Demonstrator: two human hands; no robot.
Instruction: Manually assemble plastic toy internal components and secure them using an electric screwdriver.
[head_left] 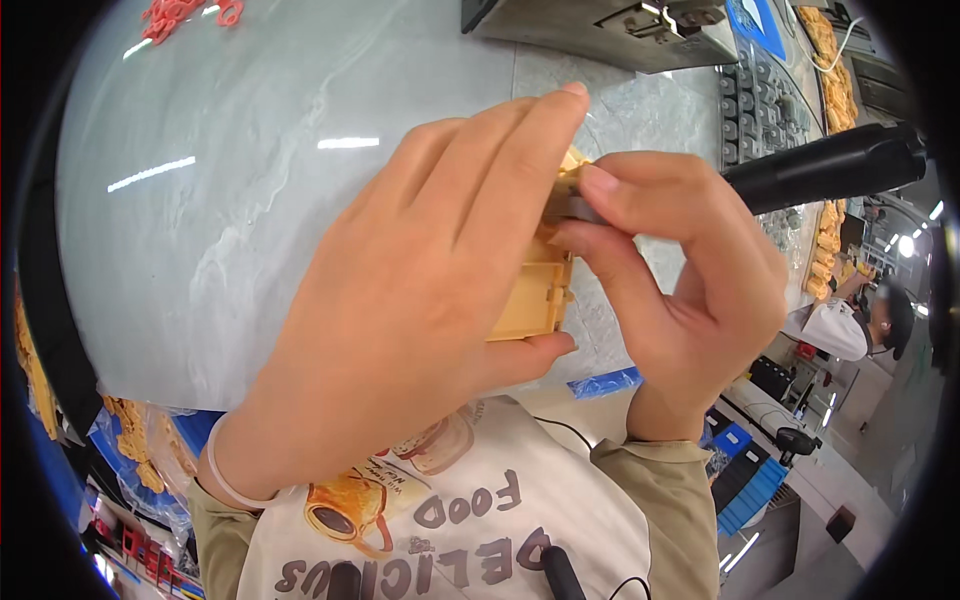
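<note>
Holding a smooth yellow part (pixel 530 302), boxy and raised-edged, plastic by the look of it, over the near side of a glossy, grey-veined table (pixel 235 265). With the left hand (pixel 425 235), covering most of the part, fingers stretched and close together, thumb along its lower edge. With the right hand (pixel 720 285), pinching a small greyish piece (pixel 577 209), partly hidden, between thumb and forefinger at the part's upper right. Farther off, curled coral-red pieces (pixel 171 16) and a hard-edged metal box (pixel 570 33).

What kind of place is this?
Probably a small-parts assembly workshop: a held yellow part, rows of similar grey parts on the bench, and blue bins beyond it.
</note>
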